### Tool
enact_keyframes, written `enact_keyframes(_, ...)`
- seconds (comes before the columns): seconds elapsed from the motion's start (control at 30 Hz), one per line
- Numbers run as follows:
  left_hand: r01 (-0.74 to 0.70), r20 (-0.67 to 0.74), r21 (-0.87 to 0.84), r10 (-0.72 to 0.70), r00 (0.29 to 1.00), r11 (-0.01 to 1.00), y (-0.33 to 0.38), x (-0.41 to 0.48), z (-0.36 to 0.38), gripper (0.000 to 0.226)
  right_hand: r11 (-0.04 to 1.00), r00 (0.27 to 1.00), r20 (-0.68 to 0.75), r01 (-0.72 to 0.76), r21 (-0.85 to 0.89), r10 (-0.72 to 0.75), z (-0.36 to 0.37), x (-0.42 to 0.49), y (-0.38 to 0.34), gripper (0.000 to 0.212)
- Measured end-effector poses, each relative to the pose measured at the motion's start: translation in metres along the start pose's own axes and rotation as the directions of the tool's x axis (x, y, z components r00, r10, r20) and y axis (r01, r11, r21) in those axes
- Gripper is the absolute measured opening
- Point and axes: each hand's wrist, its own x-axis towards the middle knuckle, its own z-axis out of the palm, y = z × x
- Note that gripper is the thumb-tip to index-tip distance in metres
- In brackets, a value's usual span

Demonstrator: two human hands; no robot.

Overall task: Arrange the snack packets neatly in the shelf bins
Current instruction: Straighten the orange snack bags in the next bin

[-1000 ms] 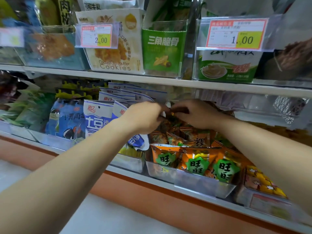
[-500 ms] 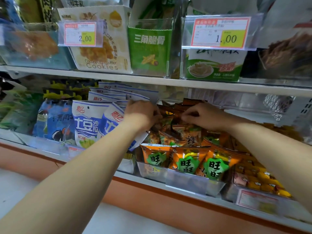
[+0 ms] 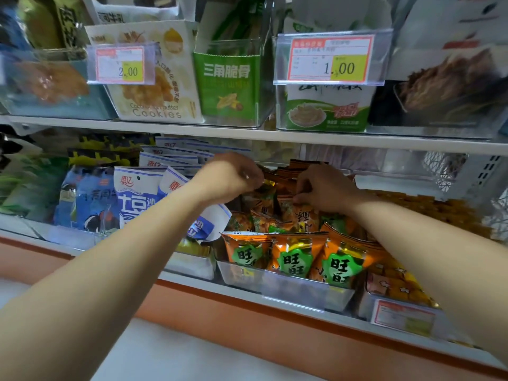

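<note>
Orange snack packets (image 3: pixel 295 261) with green labels stand in rows in a clear shelf bin (image 3: pixel 286 290) on the lower shelf. My left hand (image 3: pixel 233 177) reaches over the back rows and pinches the top edge of an orange packet (image 3: pixel 265 192). My right hand (image 3: pixel 324 188) is beside it, with fingers curled on the top of another orange packet (image 3: pixel 301 213). Both forearms stretch in from the bottom corners. The packets under my hands are partly hidden.
Blue and white packets (image 3: pixel 134 196) fill the bin to the left. A bin of small yellow packets (image 3: pixel 395 284) sits at the right. The upper shelf (image 3: pixel 247 134) holds a cookie box (image 3: pixel 154 78), green packs (image 3: pixel 228 83) and price tags (image 3: pixel 330 59).
Both hands have stayed on the back orange packets, shifting slightly apart and down. The camera has drifted a little, so the shelf appears lower and nearer.
</note>
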Motion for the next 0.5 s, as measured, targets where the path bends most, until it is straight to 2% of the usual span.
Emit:
enact_keyframes(0.1, -0.101, 0.080, 0.036, 0.098, 0.992, 0.994, 0.015, -0.023, -0.014, 0.012, 0.995, 0.998, 0.060, -0.032, 0.089, 0.027, -0.013, -0.005, -0.013, 0.012)
enact_keyframes(0.17, -0.113, 0.130, 0.099, 0.100, 0.987, 0.989, 0.016, -0.039, -0.025, 0.018, 0.994, 0.999, -0.037, -0.016, 0.108, 0.020, -0.022, -0.017, -0.030, 0.006)
enact_keyframes(0.23, -0.081, 0.183, 0.126, 0.057, 0.981, 0.989, 0.009, -0.053, -0.032, 0.028, 0.975, 0.994, -0.104, 0.045, 0.217, -0.022, -0.031, -0.035, -0.051, 0.022)
enact_keyframes(0.3, -0.038, 0.239, 0.203, -0.012, 0.971, 0.978, 0.000, -0.065, -0.033, 0.038, 0.959, 0.994, 0.034, 0.096, 0.266, -0.109, -0.031, -0.056, -0.072, 0.051)
enact_keyframes(0.37, 0.013, 0.241, 0.273, -0.081, 0.967, 0.962, -0.007, -0.069, -0.026, 0.042, 0.987, 0.963, 0.222, 0.135, 0.088, -0.152, -0.021, -0.071, -0.083, 0.073)
enact_keyframes(0.4, 0.034, 0.214, 0.282, -0.097, 0.972, 0.959, -0.009, -0.069, -0.022, 0.043, 0.985, 0.956, 0.255, 0.162, -0.052, -0.144, -0.013, -0.076, -0.083, 0.073)
enact_keyframes(0.43, 0.055, 0.175, 0.274, -0.106, 0.979, 0.960, -0.009, -0.068, -0.018, 0.044, 0.969, 0.965, 0.220, 0.179, -0.171, -0.139, -0.006, -0.079, -0.080, 0.067)
enact_keyframes(0.5, 0.095, 0.120, 0.254, -0.128, 0.984, 0.962, -0.007, -0.062, -0.012, 0.043, 0.949, 0.987, 0.062, 0.160, -0.271, -0.149, 0.004, -0.084, -0.072, 0.051)
